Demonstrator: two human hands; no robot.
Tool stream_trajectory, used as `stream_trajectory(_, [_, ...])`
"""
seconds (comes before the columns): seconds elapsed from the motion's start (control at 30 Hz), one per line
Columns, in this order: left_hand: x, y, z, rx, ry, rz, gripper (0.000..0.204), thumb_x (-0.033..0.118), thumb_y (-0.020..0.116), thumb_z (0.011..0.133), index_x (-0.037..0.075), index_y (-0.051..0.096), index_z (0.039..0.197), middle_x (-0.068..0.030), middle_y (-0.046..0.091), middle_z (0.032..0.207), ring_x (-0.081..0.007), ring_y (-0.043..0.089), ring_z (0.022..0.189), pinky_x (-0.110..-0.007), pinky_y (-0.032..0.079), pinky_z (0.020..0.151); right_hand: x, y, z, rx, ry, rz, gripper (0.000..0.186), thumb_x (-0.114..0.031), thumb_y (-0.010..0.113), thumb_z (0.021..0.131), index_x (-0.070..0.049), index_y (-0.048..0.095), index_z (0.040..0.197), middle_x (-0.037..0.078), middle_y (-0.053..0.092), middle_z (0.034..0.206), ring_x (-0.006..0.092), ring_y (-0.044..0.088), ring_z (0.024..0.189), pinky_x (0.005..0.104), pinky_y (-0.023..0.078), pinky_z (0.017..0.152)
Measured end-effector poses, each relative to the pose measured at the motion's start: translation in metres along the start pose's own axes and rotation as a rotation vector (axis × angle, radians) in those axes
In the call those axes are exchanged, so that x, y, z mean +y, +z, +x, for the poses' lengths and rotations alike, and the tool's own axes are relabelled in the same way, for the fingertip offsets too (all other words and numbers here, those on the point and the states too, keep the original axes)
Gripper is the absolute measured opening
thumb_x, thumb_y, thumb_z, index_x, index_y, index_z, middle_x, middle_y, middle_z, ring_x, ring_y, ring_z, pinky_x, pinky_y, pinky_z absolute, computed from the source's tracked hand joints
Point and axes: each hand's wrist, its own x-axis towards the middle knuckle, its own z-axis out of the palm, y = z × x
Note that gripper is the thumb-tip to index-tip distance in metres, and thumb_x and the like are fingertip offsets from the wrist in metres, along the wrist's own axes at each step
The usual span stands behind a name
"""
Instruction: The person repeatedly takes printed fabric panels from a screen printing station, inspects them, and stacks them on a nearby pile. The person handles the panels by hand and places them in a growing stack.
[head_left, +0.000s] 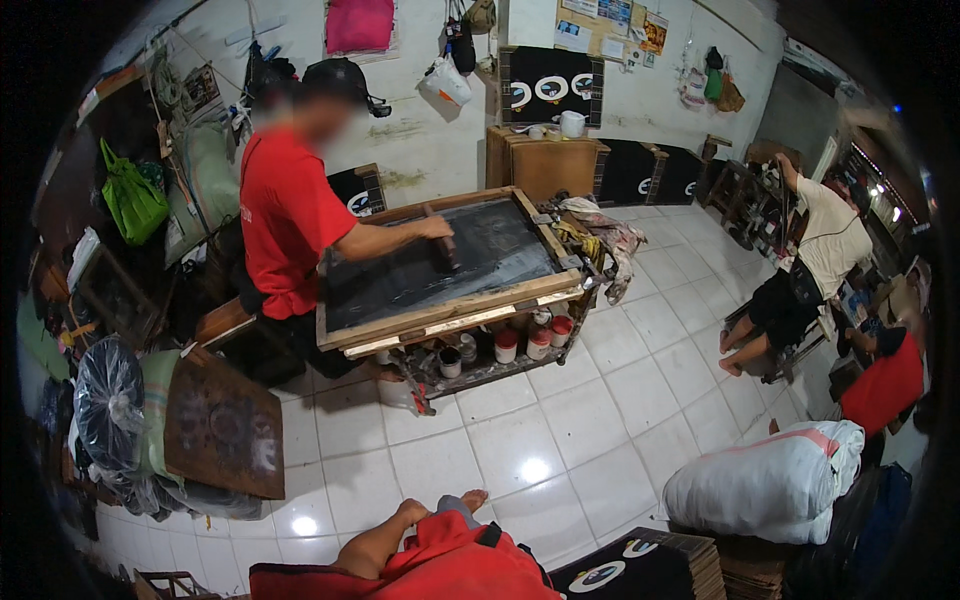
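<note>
At the lower edge, my left hand [412, 512] rests at my grey-clothed knee [452, 508], the forearm bent beside my red shirt [470, 570]. Its fingers are too small and turned away to read. My right hand is out of sight. Beside me at the lower right lies a stack of black printed panels [640, 565] with white oval designs. Across the floor a co-worker in a red shirt [290, 200] leans over a wood-framed printing screen [490, 240], one hand gripping a squeegee [442, 240] on its dark mesh.
Paint pots [506, 345] stand on the shelf under the printing table. A big white sack [765, 480] sits at right, near two other people. Wrapped bundles [110, 400] and a brown board [225, 420] crowd the left. White tiles [530, 440] cover the floor between.
</note>
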Motion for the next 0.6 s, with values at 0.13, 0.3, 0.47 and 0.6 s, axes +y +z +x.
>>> stream_trajectory(0.13, [-0.013,0.013,0.011,-0.020,0.145,0.122,0.047,0.050,0.060,0.076,0.004,0.069,0.080,-0.0123,0.066,0.074,-0.0226,0.063,0.070,-0.032,0.050,0.064,-0.013,0.004,0.003,-0.012,-0.088,0.026,0.014,-0.002,0.057,0.076,0.005,0.062,0.086,0.012,0.062,0.071,0.0231,0.062,0.062,0.0335,0.050,0.052])
stream_trajectory(0.3, [0.010,0.000,-0.006,0.079,0.006,-0.190,0.035,0.039,0.064,0.077,0.004,0.069,0.080,-0.0115,0.066,0.072,-0.0211,0.062,0.067,-0.032,0.049,0.064,-0.029,0.004,0.027,-0.047,-0.174,0.142,0.017,-0.001,0.056,0.079,0.006,0.062,0.093,0.014,0.064,0.075,0.0230,0.063,0.063,0.0329,0.052,0.053])
stream_trajectory(0.47, [0.027,-0.015,-0.026,0.067,-0.080,-0.479,0.028,0.031,0.067,0.077,0.003,0.069,0.078,-0.0099,0.065,0.069,-0.0196,0.060,0.063,-0.032,0.048,0.063,-0.033,-0.008,0.039,-0.055,-0.192,0.050,0.014,-0.002,0.056,0.080,0.005,0.061,0.091,0.013,0.063,0.072,0.0235,0.064,0.061,0.0344,0.053,0.051])
stream_trajectory(0.6, [0.006,-0.002,-0.021,0.104,-0.061,-0.386,0.034,0.039,0.064,0.078,0.005,0.069,0.076,-0.0087,0.065,0.069,-0.0190,0.061,0.061,-0.031,0.049,0.061,-0.021,-0.017,0.037,-0.074,-0.070,0.097,0.012,-0.001,0.056,0.078,0.005,0.061,0.087,0.012,0.062,0.070,0.0243,0.063,0.059,0.0345,0.051,0.049])
